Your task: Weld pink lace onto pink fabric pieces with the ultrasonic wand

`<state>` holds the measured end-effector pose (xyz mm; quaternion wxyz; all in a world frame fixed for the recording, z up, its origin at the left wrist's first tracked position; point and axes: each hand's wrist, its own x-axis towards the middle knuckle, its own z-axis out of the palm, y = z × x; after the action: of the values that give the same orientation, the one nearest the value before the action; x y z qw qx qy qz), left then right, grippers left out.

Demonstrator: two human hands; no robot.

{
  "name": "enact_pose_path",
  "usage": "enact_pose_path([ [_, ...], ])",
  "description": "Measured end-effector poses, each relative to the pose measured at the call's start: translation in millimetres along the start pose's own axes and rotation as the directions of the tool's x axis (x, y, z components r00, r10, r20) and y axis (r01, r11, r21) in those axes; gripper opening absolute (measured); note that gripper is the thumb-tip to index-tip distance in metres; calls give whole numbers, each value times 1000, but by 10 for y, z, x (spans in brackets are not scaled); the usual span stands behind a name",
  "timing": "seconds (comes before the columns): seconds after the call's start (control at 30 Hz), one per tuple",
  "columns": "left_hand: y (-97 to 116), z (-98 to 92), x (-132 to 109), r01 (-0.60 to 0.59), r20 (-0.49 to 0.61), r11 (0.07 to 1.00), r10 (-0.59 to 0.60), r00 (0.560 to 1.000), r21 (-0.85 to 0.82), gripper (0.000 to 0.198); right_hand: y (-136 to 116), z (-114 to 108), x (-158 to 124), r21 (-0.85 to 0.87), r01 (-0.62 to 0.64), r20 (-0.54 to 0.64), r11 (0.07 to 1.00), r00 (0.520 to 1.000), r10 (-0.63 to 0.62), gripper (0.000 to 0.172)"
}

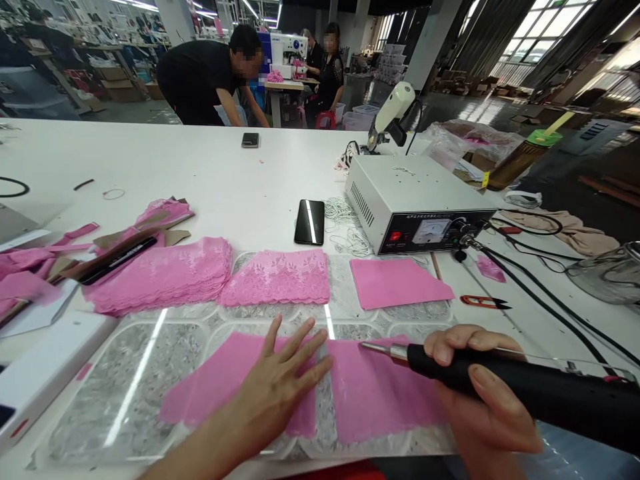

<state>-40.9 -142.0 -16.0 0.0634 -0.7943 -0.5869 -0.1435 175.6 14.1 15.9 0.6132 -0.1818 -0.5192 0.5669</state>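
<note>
My left hand (280, 383) lies flat with fingers spread on a pink fabric piece (225, 380), its fingertips reaching the gap beside a second piece. That second pink fabric piece (380, 407) lies to the right. My right hand (485, 393) is wrapped round a thick black ultrasonic handpiece (540, 393) with a pointed metal tip. The tip is at the upper part of the right piece; whether it touches cannot be told. Both pieces rest on a clear patterned mat (145, 393). Behind them lie stacked pink lace pieces (170, 277), more lace pieces (280, 277) and plain pink pieces (400, 283).
A grey control box (420, 193) with a dial stands back right, cables (545, 307) running from it. Thread snips (483, 302), a phone (309, 222) and loose elastic cord (345, 223) lie nearby. A white device (55, 373) sits left. A person in black (205, 77) bends beyond the table.
</note>
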Motion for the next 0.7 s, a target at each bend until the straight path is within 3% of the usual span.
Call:
enact_pose_path([
  [0.27,10,-27,12,0,-15,1000,0,1000,4,56,34,-3,-30,-17,-28,44,999,999,29,13],
  [0.47,5,56,-15,9,-50,1000,-10,999,-14,53,27,8,12,-24,-10,80,1000,997,12,11],
  [0.7,-21,168,-26,0,-140,1000,0,990,1,40,-105,-204,148,-59,56,-192,997,979,-67,14],
])
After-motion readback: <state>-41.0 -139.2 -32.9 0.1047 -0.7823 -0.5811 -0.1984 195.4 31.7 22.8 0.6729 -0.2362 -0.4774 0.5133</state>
